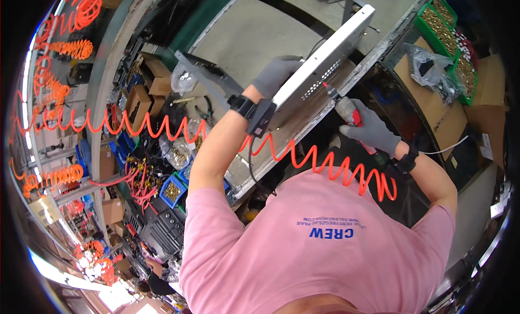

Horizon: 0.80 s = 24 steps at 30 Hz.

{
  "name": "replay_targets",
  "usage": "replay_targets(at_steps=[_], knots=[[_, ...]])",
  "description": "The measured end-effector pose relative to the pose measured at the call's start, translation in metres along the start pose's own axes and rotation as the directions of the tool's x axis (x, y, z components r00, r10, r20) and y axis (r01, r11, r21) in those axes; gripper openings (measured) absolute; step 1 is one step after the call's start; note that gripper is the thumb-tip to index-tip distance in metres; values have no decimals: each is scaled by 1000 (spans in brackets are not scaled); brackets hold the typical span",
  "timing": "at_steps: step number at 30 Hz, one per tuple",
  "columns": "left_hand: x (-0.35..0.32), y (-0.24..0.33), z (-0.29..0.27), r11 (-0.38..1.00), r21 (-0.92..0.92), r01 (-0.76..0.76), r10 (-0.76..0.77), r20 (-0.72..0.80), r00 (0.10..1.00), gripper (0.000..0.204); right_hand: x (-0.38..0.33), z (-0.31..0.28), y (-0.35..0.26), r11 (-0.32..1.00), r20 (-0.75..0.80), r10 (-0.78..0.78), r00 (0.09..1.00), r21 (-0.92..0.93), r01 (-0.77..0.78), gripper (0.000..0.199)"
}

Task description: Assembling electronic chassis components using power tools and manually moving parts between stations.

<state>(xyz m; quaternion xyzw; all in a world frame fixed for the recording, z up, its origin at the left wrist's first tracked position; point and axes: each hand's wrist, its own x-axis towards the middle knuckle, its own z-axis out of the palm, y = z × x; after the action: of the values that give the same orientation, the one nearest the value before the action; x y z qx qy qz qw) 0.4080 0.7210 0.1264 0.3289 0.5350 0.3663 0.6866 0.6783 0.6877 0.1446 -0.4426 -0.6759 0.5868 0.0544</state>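
A white metal panel (325, 56) with rows of small vent holes stands tilted on edge over the workbench. My left hand (277, 75), in a grey glove, holds it from the left side; the fingertips are partly hidden. In my right hand (374, 128), also gloved, is a grey and red air screwdriver (346, 109). My fingers wrap round its body, and its tip points at the panel's perforated side, a little apart from it. A red coiled air hose (292, 154) stretches across in front of my chest.
Green bins (436, 29) of brass-coloured screws stand at the far right, beside a clear plastic bag (428, 70) on cardboard. Pliers (205, 107), a dark metal bracket (208, 78) and a blue bin (173, 190) of small parts lie left. More red coiled hoses (70, 48) hang at far left.
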Motion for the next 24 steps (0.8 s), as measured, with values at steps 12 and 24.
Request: replay_targets(at_steps=[12, 24], knots=[[-2, 4, 2, 979, 198, -48, 48, 5, 999, 31, 4, -4, -2, 997, 33, 57, 998, -47, -55, 65], [-9, 12, 6, 980, 197, 0, 10, -47, 999, 30, 8, -5, -2, 989, 60, 78, 995, -130, -69, 66]])
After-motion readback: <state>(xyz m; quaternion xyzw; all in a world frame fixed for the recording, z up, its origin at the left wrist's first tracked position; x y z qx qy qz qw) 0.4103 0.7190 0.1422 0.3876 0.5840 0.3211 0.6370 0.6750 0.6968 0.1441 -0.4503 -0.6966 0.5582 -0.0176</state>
